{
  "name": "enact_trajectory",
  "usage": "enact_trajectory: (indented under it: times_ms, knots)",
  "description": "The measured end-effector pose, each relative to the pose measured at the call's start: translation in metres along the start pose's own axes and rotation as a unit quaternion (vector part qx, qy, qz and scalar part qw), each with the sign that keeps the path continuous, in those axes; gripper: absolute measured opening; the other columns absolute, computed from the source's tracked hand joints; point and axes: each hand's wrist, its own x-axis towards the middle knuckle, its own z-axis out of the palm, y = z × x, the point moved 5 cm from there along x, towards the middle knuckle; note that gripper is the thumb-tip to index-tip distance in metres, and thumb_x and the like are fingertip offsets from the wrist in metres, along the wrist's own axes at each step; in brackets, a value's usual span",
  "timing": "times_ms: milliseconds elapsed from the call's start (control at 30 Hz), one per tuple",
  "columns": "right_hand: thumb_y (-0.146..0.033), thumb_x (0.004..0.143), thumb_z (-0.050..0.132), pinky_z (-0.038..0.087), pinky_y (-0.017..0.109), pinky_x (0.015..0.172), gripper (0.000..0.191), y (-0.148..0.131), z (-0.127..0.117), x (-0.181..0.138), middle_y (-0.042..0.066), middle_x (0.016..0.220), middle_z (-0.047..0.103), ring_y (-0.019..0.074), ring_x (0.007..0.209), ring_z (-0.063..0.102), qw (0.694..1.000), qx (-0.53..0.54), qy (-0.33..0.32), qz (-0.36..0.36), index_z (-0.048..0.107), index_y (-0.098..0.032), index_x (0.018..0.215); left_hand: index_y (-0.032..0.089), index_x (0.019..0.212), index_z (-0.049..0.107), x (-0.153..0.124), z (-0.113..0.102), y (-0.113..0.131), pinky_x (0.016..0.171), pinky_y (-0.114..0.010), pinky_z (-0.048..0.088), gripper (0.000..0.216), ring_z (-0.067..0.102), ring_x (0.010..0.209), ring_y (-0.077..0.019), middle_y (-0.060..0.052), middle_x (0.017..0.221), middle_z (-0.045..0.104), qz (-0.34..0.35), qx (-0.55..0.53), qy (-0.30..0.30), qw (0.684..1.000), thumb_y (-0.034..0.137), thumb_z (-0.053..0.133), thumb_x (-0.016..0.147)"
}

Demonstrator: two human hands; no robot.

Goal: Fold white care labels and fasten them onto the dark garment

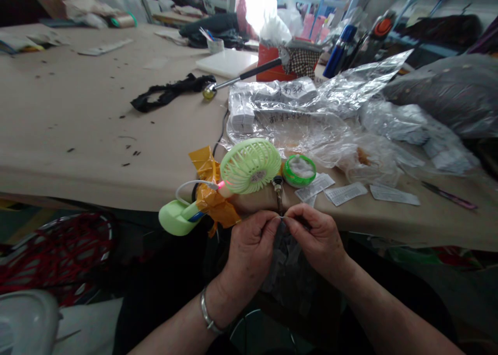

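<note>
At the table's front edge, my left hand (254, 241) and my right hand (317, 238) meet, each with thumb and forefinger pinched together. What they pinch is too small to make out; a tiny pale bit shows between the fingertips. Right above them a thin metal tool with a brownish shaft (279, 195), like a soldering iron, points toward the fingertips. A light green fan (251, 167) stands just left of it, fixed with orange tape (216, 202). On the right sits a green dish (299, 170) with white wadding, and printed white labels (345, 193) lie beside it.
Behind the fan, clear plastic (303, 132) covers stacks of white labels. A hammer-like tool (241, 79) and black cloth (171, 92) lie farther back. A pink-handled thin tool (449, 195) rests at the right. Below the table at left is a red-and-black basket (58, 256).
</note>
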Motion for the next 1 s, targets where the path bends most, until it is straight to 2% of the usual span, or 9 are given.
enact_trajectory:
  times_ms: [233, 400, 467, 533, 633, 733, 833, 933, 1000]
  knots:
    - [-0.023, 0.084, 0.06, 0.046, 0.018, 0.062, 0.006, 0.001, -0.002, -0.012, -0.002, 0.071, 0.064, 0.0098, 0.065, 0.059, 1.0, 0.011, -0.008, 0.004, 0.063, -0.019, 0.081, 0.019, 0.076, 0.067, -0.01, -0.002, 0.002, 0.057, -0.019, 0.043, 0.014, 0.059, 0.059, -0.0109, 0.003, 0.064, 0.066, -0.002, -0.003, -0.011, 1.0, 0.02, 0.055, 0.083]
    - [-0.018, 0.085, 0.057, 0.048, 0.018, 0.062, 0.005, -0.018, -0.027, -0.015, -0.002, 0.075, 0.065, 0.0097, 0.066, 0.061, 0.993, -0.065, 0.0, -0.098, 0.061, -0.02, 0.089, 0.02, 0.079, 0.07, -0.023, 0.004, -0.014, 0.062, -0.021, 0.049, 0.018, 0.065, 0.067, -0.0144, -0.001, 0.073, 0.072, -0.016, -0.031, -0.043, 0.998, 0.021, 0.053, 0.084]
    - [-0.016, 0.087, 0.054, 0.05, 0.021, 0.069, 0.009, -0.025, -0.04, -0.004, 0.001, 0.082, 0.065, 0.012, 0.075, 0.062, 0.978, -0.126, 0.031, -0.163, 0.06, -0.02, 0.093, 0.021, 0.095, 0.071, -0.026, 0.007, -0.025, 0.078, -0.025, 0.051, 0.02, 0.068, 0.086, -0.0183, -0.004, 0.093, 0.075, -0.026, -0.028, -0.047, 0.998, 0.022, 0.056, 0.082]
    - [-0.017, 0.088, 0.052, 0.05, 0.03, 0.083, 0.016, -0.029, -0.05, 0.012, 0.006, 0.096, 0.065, 0.0177, 0.092, 0.061, 0.951, -0.213, 0.062, -0.217, 0.061, -0.018, 0.101, 0.021, 0.102, 0.07, -0.027, 0.008, -0.036, 0.087, -0.028, 0.05, 0.025, 0.067, 0.096, -0.0211, -0.006, 0.102, 0.074, -0.042, -0.013, -0.038, 0.998, 0.024, 0.059, 0.08]
    - [-0.026, 0.087, 0.056, 0.04, 0.048, 0.099, 0.03, -0.025, -0.054, 0.041, 0.013, 0.118, 0.06, 0.0306, 0.117, 0.049, 0.903, -0.355, 0.077, -0.23, 0.059, -0.015, 0.115, 0.022, 0.097, 0.072, -0.03, 0.01, -0.045, 0.086, -0.028, 0.05, 0.022, 0.067, 0.095, -0.0217, -0.006, 0.1, 0.074, -0.059, -0.012, -0.054, 0.997, 0.028, 0.059, 0.081]
    - [-0.031, 0.085, 0.059, 0.037, 0.055, 0.101, 0.035, -0.015, -0.051, 0.057, 0.013, 0.127, 0.056, 0.0357, 0.123, 0.042, 0.885, -0.414, 0.04, -0.209, 0.059, -0.016, 0.116, 0.023, 0.089, 0.073, -0.035, 0.012, -0.047, 0.078, -0.026, 0.051, 0.017, 0.069, 0.087, -0.0212, -0.004, 0.09, 0.075, -0.078, -0.019, -0.069, 0.994, 0.029, 0.059, 0.081]
    - [-0.028, 0.087, 0.057, 0.04, 0.051, 0.1, 0.025, -0.011, -0.057, 0.053, 0.012, 0.121, 0.06, 0.0303, 0.118, 0.048, 0.905, -0.355, 0.062, -0.227, 0.061, -0.016, 0.108, 0.023, 0.086, 0.073, -0.038, 0.013, -0.048, 0.075, -0.026, 0.051, 0.016, 0.068, 0.082, -0.021, -0.004, 0.085, 0.075, -0.097, -0.022, -0.078, 0.992, 0.029, 0.06, 0.08]
    - [-0.022, 0.088, 0.054, 0.048, 0.041, 0.092, 0.008, -0.008, -0.069, 0.035, 0.008, 0.096, 0.066, 0.0224, 0.103, 0.057, 0.927, -0.264, 0.119, -0.239, 0.061, -0.018, 0.088, 0.022, 0.085, 0.073, -0.04, 0.015, -0.05, 0.075, -0.026, 0.05, 0.015, 0.068, 0.082, -0.0212, -0.004, 0.084, 0.075, -0.112, -0.023, -0.08, 0.99, 0.028, 0.061, 0.079]
    - [-0.021, 0.088, 0.054, 0.048, 0.04, 0.092, 0.008, -0.003, -0.067, 0.023, 0.007, 0.092, 0.067, 0.0222, 0.103, 0.057, 0.929, -0.269, 0.101, -0.235, 0.061, -0.019, 0.087, 0.022, 0.085, 0.073, -0.041, 0.017, -0.052, 0.076, -0.026, 0.049, 0.015, 0.068, 0.083, -0.0212, -0.004, 0.084, 0.075, -0.118, -0.024, -0.082, 0.989, 0.028, 0.061, 0.078]
